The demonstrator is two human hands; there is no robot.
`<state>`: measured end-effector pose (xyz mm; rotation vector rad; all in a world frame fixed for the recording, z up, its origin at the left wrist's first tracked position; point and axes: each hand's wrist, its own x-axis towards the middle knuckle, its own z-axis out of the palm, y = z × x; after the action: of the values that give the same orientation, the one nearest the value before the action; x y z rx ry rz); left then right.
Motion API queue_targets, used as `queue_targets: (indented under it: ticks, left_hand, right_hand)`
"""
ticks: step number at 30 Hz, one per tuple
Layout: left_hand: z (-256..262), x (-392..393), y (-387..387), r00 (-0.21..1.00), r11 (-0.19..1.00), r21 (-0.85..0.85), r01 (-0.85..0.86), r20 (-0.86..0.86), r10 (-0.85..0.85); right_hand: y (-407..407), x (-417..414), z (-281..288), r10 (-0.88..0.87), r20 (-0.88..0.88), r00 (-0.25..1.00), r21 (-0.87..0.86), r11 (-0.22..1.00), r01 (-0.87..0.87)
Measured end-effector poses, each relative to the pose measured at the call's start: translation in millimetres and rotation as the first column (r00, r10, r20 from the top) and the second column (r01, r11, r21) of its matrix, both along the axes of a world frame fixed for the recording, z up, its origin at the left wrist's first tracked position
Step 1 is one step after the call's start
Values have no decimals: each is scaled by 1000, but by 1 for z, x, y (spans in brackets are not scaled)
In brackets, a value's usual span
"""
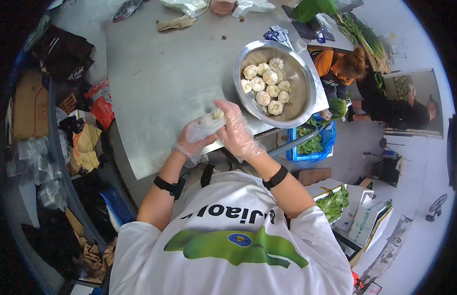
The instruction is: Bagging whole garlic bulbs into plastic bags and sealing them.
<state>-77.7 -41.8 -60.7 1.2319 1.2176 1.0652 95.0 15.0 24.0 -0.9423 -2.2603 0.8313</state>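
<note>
My left hand [197, 136], in a clear plastic glove, is closed around a whitish net or plastic piece [204, 127] with a garlic bulb [218, 113] showing at its upper end. My right hand [234, 129], gloved the same way, lies against the bulb from the right with its thumb near the wrapping. Both hands are above the near edge of the metal table [169, 84]. Just beyond my right hand stands a wide steel bowl [301, 84] holding several garlic bulbs [270, 77].
A glove-like cloth [176, 23] and plastic bags [186, 5] lie at the table's far side. Labelled strips [278, 35] rest behind the bowl. A blue-lined crate of greens [311, 143] stands right of the table. A co-worker [335, 68] is beyond it. Shelves [62, 147] stand left.
</note>
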Motion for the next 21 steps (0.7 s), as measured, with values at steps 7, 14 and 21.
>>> queue_targets:
  ticks: [7, 14, 21]
  left_hand:
    - [30, -3, -2, 988, 973, -178, -144, 25, 151]
    - [23, -28, -15, 939, 924, -228, -306, 88, 332]
    - [20, -36, -16, 901, 929, -161, -333, 237, 364]
  right_hand:
    - [6, 7, -12, -180, -90, 980, -174, 971, 163]
    - [0, 1, -34, -108, 62, 992, -71, 991, 112]
    - [-1, -4, -79, -102, 197, 975, -5, 995, 105]
